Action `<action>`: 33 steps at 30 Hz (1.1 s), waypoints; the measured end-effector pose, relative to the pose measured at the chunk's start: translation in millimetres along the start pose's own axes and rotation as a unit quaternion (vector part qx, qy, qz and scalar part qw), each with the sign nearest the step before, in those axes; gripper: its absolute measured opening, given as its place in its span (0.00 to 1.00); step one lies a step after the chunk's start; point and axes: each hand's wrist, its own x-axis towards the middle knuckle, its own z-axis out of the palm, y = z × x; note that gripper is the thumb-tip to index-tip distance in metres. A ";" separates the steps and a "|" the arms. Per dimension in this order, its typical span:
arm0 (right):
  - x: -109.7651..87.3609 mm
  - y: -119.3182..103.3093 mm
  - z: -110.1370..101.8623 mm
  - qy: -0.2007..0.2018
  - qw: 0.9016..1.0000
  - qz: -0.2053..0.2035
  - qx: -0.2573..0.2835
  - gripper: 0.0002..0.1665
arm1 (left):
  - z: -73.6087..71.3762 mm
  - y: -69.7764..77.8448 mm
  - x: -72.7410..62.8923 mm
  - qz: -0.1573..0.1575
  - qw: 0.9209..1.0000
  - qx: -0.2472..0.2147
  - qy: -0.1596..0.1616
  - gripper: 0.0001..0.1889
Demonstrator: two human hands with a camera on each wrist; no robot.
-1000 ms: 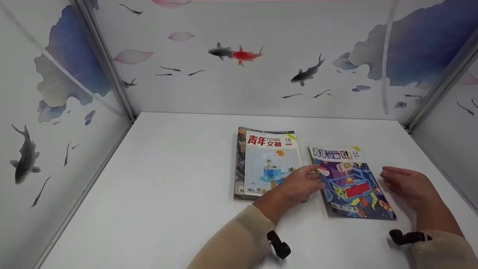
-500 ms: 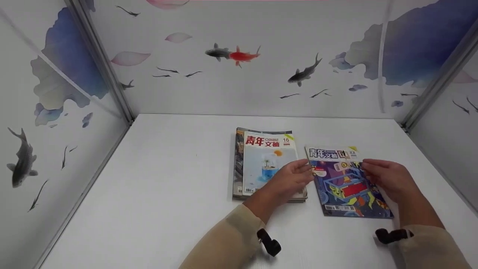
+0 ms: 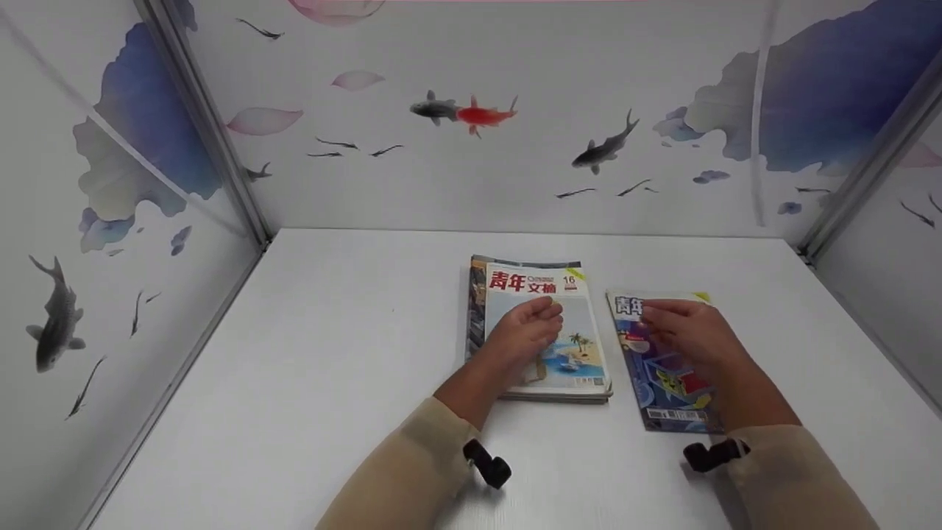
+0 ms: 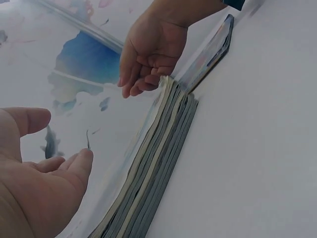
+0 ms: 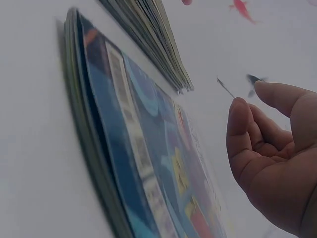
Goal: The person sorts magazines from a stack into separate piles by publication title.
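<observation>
A stack of magazines (image 3: 585, 361) lies mid-table, a pale cover with a beach picture and red title on top. My left hand (image 3: 515, 338) hovers over that cover, fingers loosely bent and thumb apart in the left wrist view. To the stack's right lies a dark blue magazine (image 3: 662, 394), slightly turned, with several page layers showing along its edge (image 5: 81, 114). Over it is my right hand (image 3: 695, 335), palm facing left, hiding part of its title and right side. The right wrist view shows the loosely curled right fingers (image 5: 240, 121) holding nothing.
The white table (image 3: 353, 368) is bordered by a back panel (image 3: 500, 184) and side panels printed with fish and lotus leaves. Metal posts (image 3: 221, 140) stand at the corners. A black wrist camera (image 3: 487, 464) sits at the left cuff, another (image 3: 714, 455) at the right.
Both hands have moved left: the left from the blue magazine's left edge to over the stack, the right from beside the blue magazine to above it. The magazines stay put.
</observation>
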 end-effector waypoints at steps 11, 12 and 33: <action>16.1 -29.8 47.1 0.007 0.999 -0.001 0.054 0.40 | -64.6 19.9 -8.5 0.028 0.997 0.036 0.066 0.33; 17.5 -31.2 50.4 0.007 0.998 0.000 0.062 0.40 | -69.7 20.9 -9.3 0.028 0.997 0.035 0.070 0.33; 29.4 -15.5 66.3 -0.006 0.998 0.015 0.057 0.36 | -92.2 20.2 -4.8 -0.041 0.987 0.108 0.107 0.36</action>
